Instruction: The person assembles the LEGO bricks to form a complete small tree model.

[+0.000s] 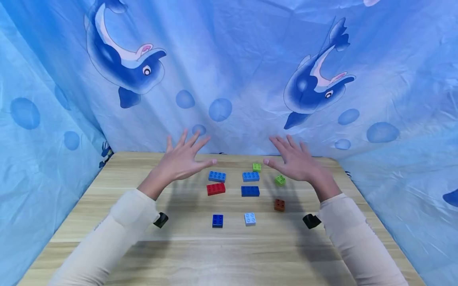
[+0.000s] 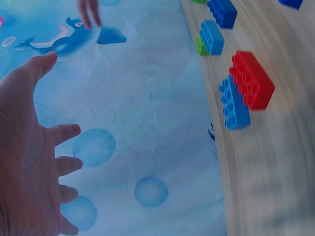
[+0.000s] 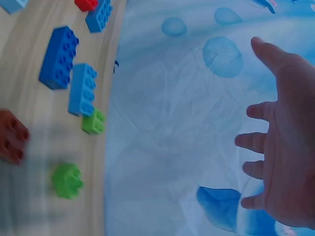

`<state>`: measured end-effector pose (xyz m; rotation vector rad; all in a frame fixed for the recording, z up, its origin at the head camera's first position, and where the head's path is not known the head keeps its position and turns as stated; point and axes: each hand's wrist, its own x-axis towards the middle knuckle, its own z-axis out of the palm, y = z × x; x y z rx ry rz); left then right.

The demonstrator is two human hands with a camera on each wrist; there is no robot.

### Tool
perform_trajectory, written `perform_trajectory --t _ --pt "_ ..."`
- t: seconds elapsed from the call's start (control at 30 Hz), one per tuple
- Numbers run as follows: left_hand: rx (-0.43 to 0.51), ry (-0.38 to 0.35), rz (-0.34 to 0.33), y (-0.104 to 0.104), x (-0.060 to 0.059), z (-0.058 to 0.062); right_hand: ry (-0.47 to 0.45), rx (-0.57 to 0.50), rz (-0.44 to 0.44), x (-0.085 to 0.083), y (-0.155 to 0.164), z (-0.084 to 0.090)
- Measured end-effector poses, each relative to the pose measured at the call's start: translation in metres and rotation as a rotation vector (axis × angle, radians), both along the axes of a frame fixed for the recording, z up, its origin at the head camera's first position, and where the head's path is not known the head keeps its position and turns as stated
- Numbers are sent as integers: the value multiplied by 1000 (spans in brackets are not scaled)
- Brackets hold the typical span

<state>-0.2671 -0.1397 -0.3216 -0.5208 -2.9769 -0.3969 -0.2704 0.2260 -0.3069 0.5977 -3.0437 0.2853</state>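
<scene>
Both hands hover above the table with fingers spread and nothing held. My left hand (image 1: pixel 182 159) is up to the left of a blue eight-stud toy brick (image 1: pixel 217 176) and a red brick (image 1: pixel 216 189); those two touch or nearly touch. My right hand (image 1: pixel 295 161) hangs over the right side, nearest two lime green bricks (image 1: pixel 256 167). Between the hands lie another blue brick (image 1: pixel 251 176) and a darker blue brick (image 1: pixel 250 191). Closer to me are a small dark blue brick (image 1: pixel 217 221), a pale blue brick (image 1: pixel 250 219) and a brown brick (image 1: pixel 279 205).
The bricks stand on a wood-grain table (image 1: pixel 214 258). A blue curtain (image 1: pixel 243 59) printed with dolphins and bubbles hangs behind it and on both sides. A black object sits by each sleeve cuff, one near the left wrist (image 1: pixel 161 219).
</scene>
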Motion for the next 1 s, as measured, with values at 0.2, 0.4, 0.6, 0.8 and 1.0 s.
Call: perform_trajectory --t 0.2,0.4,0.6,0.8,1.0 --pt "30 4 -61 5 21 -21 -40 -126 63 14 -1 -25" --pt "162 -95 -167 7 47 -49 -91 -246 126 33 -11 -56" --pt "308 -247 -196 6 62 -74 -204 -327 148 51 -23 -86" --pt "454 -385 -207 6 71 -93 -255 -370 219 61 -30 -108" --pt "492 -407 -218 6 75 -110 -286 -355 239 69 -30 -129"
